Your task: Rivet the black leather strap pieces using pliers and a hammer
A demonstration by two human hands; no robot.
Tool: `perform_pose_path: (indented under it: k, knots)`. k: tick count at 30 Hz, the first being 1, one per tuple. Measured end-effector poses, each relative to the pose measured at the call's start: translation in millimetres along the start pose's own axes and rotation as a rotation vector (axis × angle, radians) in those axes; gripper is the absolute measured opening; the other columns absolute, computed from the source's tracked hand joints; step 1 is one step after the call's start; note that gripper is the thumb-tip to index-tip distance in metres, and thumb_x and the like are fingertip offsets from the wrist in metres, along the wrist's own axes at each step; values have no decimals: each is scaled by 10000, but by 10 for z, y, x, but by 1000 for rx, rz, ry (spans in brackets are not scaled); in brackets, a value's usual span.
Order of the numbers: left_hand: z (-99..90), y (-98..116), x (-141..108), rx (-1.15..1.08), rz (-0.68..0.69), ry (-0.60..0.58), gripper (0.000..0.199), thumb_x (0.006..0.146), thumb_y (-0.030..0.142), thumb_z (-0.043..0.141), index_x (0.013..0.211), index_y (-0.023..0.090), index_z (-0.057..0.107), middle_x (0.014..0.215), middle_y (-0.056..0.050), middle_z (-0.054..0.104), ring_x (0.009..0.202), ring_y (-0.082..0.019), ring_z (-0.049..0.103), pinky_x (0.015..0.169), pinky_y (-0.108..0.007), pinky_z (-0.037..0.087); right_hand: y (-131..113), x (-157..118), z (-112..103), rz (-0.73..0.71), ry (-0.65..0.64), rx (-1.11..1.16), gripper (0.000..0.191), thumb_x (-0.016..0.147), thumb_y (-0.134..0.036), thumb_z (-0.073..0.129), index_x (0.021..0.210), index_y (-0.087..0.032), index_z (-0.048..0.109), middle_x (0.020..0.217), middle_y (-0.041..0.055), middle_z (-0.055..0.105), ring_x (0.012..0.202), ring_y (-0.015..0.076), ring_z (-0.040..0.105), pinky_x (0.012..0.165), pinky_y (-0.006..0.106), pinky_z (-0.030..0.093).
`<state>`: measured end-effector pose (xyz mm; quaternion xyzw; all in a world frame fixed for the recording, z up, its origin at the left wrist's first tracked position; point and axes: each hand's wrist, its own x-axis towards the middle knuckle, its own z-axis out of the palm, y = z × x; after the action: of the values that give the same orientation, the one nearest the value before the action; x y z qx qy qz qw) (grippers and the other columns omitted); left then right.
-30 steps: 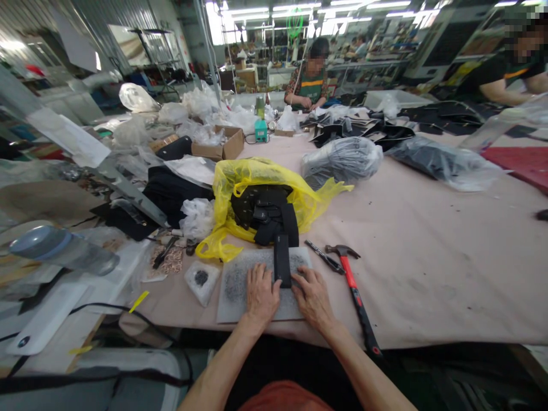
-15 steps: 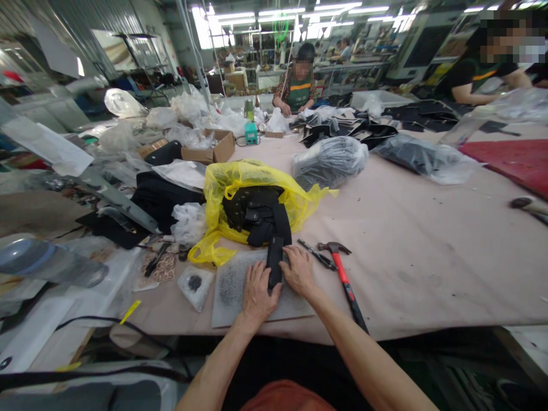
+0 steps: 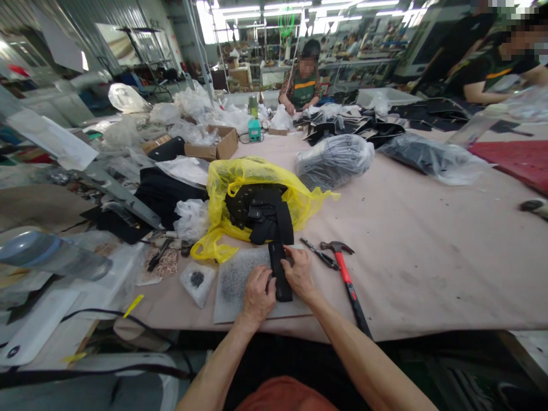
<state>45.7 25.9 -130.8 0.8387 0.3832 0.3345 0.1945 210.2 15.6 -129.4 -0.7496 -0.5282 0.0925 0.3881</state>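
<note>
A black strap piece (image 3: 281,277) lies lengthwise on a speckled grey board (image 3: 231,285). Along its left edge is my left hand (image 3: 259,292), fingers curled and pressed together at the strap. My right hand (image 3: 298,273) grips the right edge, thumb and fingers bent against it. Just beyond, more black straps with a buckle (image 3: 257,213) spill out of a yellow plastic bag (image 3: 216,185). To the right of the board lie a pen-like black tool (image 3: 320,253) and a claw hammer (image 3: 346,276) with a red and black handle.
A small bag with dark bits (image 3: 197,279) sits left of the board. Grey plastic-wrapped bundles (image 3: 335,161), a cardboard box (image 3: 218,144) and a teal device (image 3: 254,131) stand farther back. A person (image 3: 303,80) works across the table (image 3: 411,245).
The black strap piece now shows more of its length toward me, between my hands. My left hand's fingers have curled in more. The view has shifted slightly.
</note>
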Motion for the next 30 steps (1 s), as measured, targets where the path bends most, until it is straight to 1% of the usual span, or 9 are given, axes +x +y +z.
perform_pose_path:
  k: [3, 8, 13, 16, 19, 21, 24, 26, 30]
  knots:
    - [13, -25, -15, 7, -57, 19, 272, 940, 173, 452, 1140, 185, 636, 1194, -119, 650, 1191, -244, 591, 1065, -455, 503, -65, -143, -35, -22, 4, -32, 375, 829, -162, 538, 1194, -193, 619, 958, 62, 681, 966, 246, 552, 1022, 464, 299]
    - [9, -24, -14, 40, -67, 19, 327, 918, 153, 469, 1221, 169, 592, 1317, -127, 593, 1302, -251, 511, 1118, -473, 461, -146, -295, -94, -91, -49, -166, 349, 852, -155, 535, 1189, -203, 612, 977, 60, 674, 1016, 253, 529, 1081, 503, 208]
    - [17, 21, 13, 163, -16, -98, 341, 905, 153, 489, 1225, 136, 606, 1397, -127, 554, 1371, -298, 434, 1139, -527, 422, -223, -379, -147, -79, -88, -259, 266, 872, -204, 548, 1118, -226, 646, 1121, 82, 632, 1090, 269, 497, 1106, 543, 154]
    - [28, 34, 15, 226, -2, -146, 351, 917, 161, 475, 1242, 125, 604, 1417, -129, 542, 1370, -313, 434, 1138, -548, 412, -268, -426, -166, -76, -103, -261, 282, 878, -199, 538, 1142, -220, 636, 1171, 89, 614, 1117, 272, 489, 1101, 544, 176]
    - [29, 24, 8, 235, 9, -169, 363, 927, 167, 467, 1265, 131, 593, 1436, -126, 526, 1386, -312, 418, 1143, -548, 404, -268, -444, -177, -81, -107, -250, 296, 872, -189, 541, 1153, -219, 631, 1185, 88, 610, 1139, 275, 484, 1094, 535, 201]
    - [28, 14, 2, 228, 18, -171, 367, 933, 173, 462, 1277, 145, 587, 1445, -122, 516, 1397, -308, 405, 1143, -551, 403, -240, -423, -199, -80, -104, -239, 279, 870, -191, 547, 1130, -227, 640, 1187, 85, 612, 1136, 273, 490, 1088, 527, 221]
    - [27, 9, -6, 219, 18, -162, 377, 940, 178, 453, 1298, 161, 572, 1454, -120, 507, 1414, -303, 385, 1141, -560, 402, -192, -370, -265, -83, -110, -224, 251, 873, -215, 559, 1106, -229, 650, 1188, 88, 622, 1108, 269, 510, 1048, 495, 289]
    - [20, 20, -10, 218, 8, -172, 389, 940, 169, 443, 1310, 156, 562, 1460, -123, 499, 1421, -303, 375, 1145, -566, 394, -177, -363, -306, -122, -135, -222, 274, 874, -244, 566, 1136, -225, 644, 1238, 95, 613, 1131, 277, 506, 1033, 485, 313]
    - [-32, 59, -6, 198, -35, -224, 430, 901, 112, 435, 1311, 156, 559, 1463, -116, 495, 1418, -311, 377, 1152, -569, 384, -156, -486, -278, -283, -226, -256, 390, 873, -285, 557, 1256, -226, 603, 1393, 95, 545, 1279, 315, 437, 1080, 532, 267]
